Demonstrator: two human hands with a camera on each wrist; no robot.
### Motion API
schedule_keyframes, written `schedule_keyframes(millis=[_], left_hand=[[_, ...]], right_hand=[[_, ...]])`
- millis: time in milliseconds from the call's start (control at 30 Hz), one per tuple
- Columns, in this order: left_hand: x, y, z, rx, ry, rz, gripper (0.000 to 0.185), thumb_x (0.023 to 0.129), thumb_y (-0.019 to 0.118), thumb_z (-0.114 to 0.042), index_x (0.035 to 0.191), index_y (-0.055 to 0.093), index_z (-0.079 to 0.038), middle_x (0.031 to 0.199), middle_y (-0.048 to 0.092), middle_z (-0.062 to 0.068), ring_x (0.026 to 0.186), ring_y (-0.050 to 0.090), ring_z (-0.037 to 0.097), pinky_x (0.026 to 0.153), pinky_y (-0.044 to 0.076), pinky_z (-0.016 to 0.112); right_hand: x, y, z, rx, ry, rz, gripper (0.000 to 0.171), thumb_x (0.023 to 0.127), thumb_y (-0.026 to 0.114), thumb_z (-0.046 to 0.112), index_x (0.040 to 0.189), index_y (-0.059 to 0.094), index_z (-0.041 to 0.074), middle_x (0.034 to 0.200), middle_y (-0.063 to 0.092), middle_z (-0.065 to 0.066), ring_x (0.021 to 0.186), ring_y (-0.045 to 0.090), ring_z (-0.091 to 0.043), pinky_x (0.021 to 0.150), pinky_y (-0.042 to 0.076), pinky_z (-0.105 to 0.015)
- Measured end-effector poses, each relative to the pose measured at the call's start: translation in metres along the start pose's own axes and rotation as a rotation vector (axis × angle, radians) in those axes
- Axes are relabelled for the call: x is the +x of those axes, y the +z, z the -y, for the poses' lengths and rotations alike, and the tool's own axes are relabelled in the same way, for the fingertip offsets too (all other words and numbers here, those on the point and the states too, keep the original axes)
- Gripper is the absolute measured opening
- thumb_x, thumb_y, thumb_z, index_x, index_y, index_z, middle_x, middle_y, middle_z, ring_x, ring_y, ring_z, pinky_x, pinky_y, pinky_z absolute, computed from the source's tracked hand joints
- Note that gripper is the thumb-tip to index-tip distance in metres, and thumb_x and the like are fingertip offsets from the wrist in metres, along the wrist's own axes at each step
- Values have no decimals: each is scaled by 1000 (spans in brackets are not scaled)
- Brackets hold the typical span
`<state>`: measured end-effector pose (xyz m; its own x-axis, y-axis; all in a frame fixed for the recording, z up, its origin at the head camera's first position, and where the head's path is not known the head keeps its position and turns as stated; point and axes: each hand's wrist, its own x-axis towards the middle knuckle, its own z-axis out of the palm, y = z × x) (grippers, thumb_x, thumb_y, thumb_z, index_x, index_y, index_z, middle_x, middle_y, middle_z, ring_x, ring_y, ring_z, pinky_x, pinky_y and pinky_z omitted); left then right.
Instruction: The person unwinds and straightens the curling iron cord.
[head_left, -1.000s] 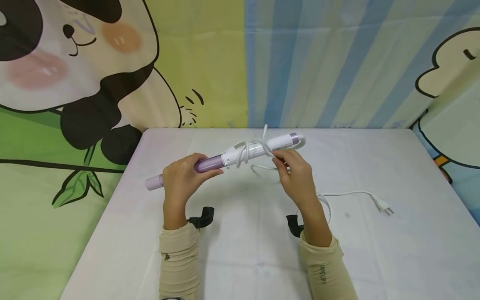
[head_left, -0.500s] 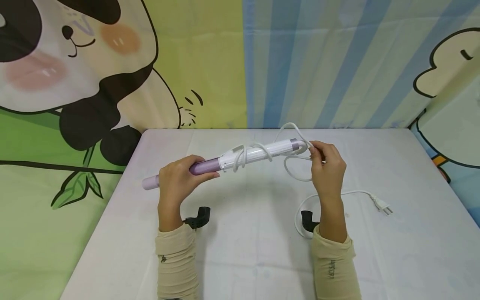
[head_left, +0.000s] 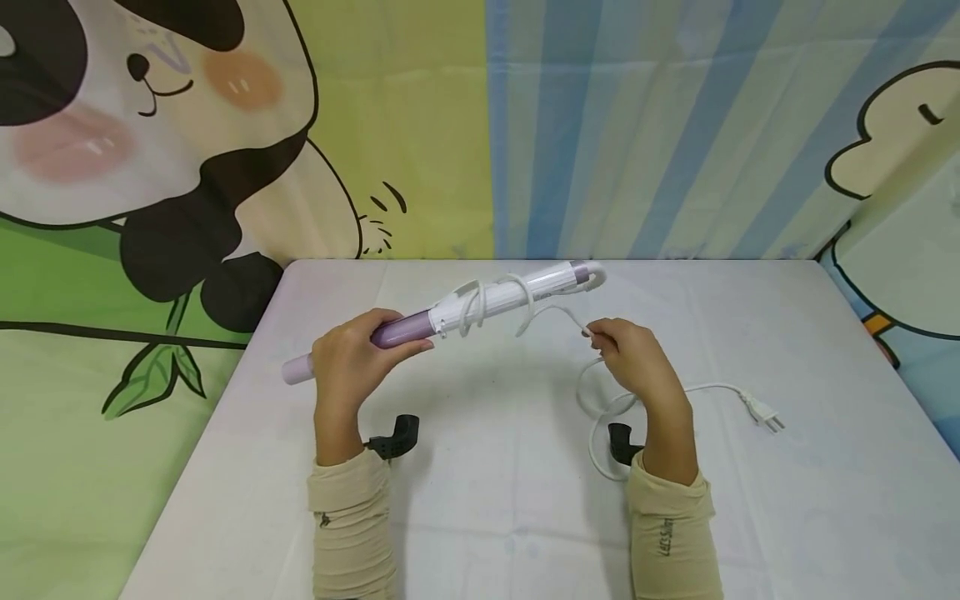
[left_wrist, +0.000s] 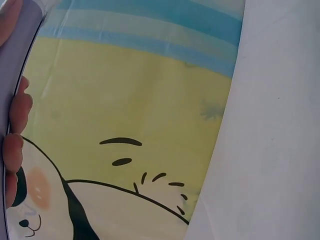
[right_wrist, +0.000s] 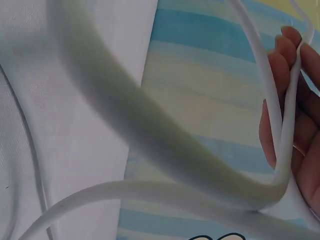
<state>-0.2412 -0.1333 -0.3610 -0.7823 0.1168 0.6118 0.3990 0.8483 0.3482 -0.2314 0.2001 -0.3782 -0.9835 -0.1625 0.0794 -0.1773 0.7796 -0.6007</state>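
Note:
A curling iron (head_left: 498, 298) with a white handle and a purple barrel is held up over the table, tilted with its handle end higher on the right. My left hand (head_left: 348, 358) grips the barrel; in the left wrist view, fingers (left_wrist: 20, 110) show behind the barrel (left_wrist: 17, 55). Loops of white cord (head_left: 474, 304) wind around the handle. To the right and lower, my right hand (head_left: 637, 362) pinches a stretch of that cord between thumb and fingertips. Large cord loops (right_wrist: 165, 140) hang close to the right wrist camera.
The cord's two-pin plug (head_left: 761, 411) lies on the white table (head_left: 510, 500) at the right. Some slack cord (head_left: 596, 454) curves beside the right wrist. Black wrist mounts (head_left: 397, 437) stick out from both wrists. A cartoon-printed backdrop (head_left: 420, 125) stands behind the table.
My right hand has drawn cord off the handle, first out to the right past its end, then back down and left. Fewer turns remain. My left hand keeps its grip, shifting slightly left.

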Motion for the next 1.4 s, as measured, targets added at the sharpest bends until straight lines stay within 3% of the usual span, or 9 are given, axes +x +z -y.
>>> schedule_keyframes(millis=[167,333,533,733,867,967,1133,1267,1400], left_hand=[[1,1,-1,36,-37,7,49,55,83,-46,87,69,-11,73,69,8,56,59,22,50,38,31],[2,4,0,94,-57,51,52,57,81,-48,89,69,-9,75,69,9,56,59,23,50,39,34],[2,6,-1,179,-42,127,53,58,79,-52,88,69,-9,74,69,7,55,58,22,51,40,34],[0,6,1,186,-23,200,51,55,80,-53,83,69,-13,68,67,3,50,53,18,48,37,31],[-1,4,5,139,-18,273,49,54,80,-54,82,69,-15,68,67,1,52,53,15,49,37,29],[-2,1,9,77,-33,326,47,55,79,-54,83,69,-18,71,67,-1,56,55,13,53,38,29],[-2,-6,11,-16,-56,375,46,55,80,-51,86,70,-19,75,68,-2,63,57,14,58,39,30],[-2,-9,14,-24,-66,380,48,57,79,-52,88,70,-17,77,69,0,64,58,16,59,39,30],[-5,-15,21,-16,-118,349,48,58,79,-52,89,69,-17,78,69,1,65,57,17,59,36,30]], right_hand=[[-3,2,9,1,-114,90,21,90,51,1,107,63,-2,95,66,-13,83,58,-22,76,47,-39],[-9,0,21,43,-259,94,18,88,54,1,103,64,1,82,62,-5,73,52,-12,68,44,-30],[-18,-5,28,131,-407,-15,15,86,56,-1,98,64,3,77,59,0,70,53,-10,66,44,-24],[-18,-9,26,216,-459,-271,17,83,57,-8,97,63,-1,82,64,-5,71,59,-10,68,45,-16],[-14,-9,20,307,-396,-447,15,82,56,-10,96,62,-6,81,64,-9,69,57,-1,69,44,-9],[-10,-9,13,405,-279,-547,15,85,54,-7,99,61,-10,81,63,2,69,56,6,70,45,-7],[-4,-10,3,586,-82,-658,19,89,53,0,102,60,-11,78,60,18,64,56,4,66,47,-9],[-3,-10,-2,554,22,-690,20,90,53,3,104,61,-8,76,57,21,63,55,4,65,46,-8],[-3,-10,-8,467,86,-715,21,91,52,7,105,60,-7,79,57,16,65,54,7,68,45,-7]])
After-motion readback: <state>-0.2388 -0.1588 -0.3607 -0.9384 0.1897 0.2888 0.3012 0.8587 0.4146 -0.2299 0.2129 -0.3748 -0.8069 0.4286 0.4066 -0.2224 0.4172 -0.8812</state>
